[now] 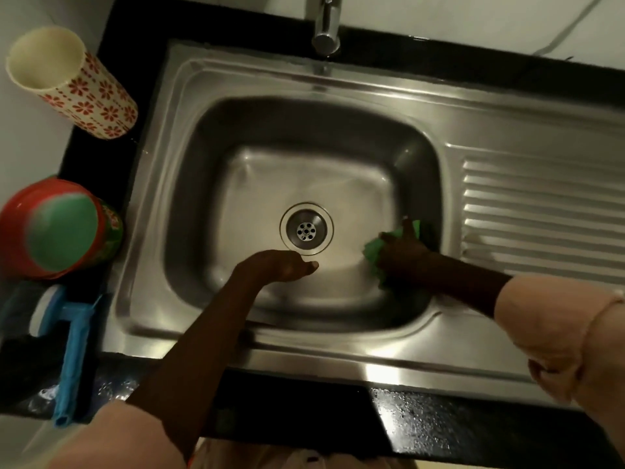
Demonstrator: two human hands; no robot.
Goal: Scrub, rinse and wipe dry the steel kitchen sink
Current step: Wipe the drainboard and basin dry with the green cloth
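1. Head view: a steel sink [338,96] is seen set into a black countertop [439,428], with its ribbed draining board [541,211] on the right and a chrome tap [326,25] above the basin's far edge.
2. A round drain strainer [306,229] is seen in the basin floor.
3. A green scrubbing pad [373,250] is gripped by the right hand [402,252] and pressed against the basin's right wall; the fingers are curled over it.
4. The left hand [280,267] is held inside the basin just in front of the drain, fingers relaxed and loosely bent, with nothing held.
5. On the counter left of the sink, a floral patterned cup [77,86], a red container with a green lid [61,231] and a blue cloth [72,360] are seen.
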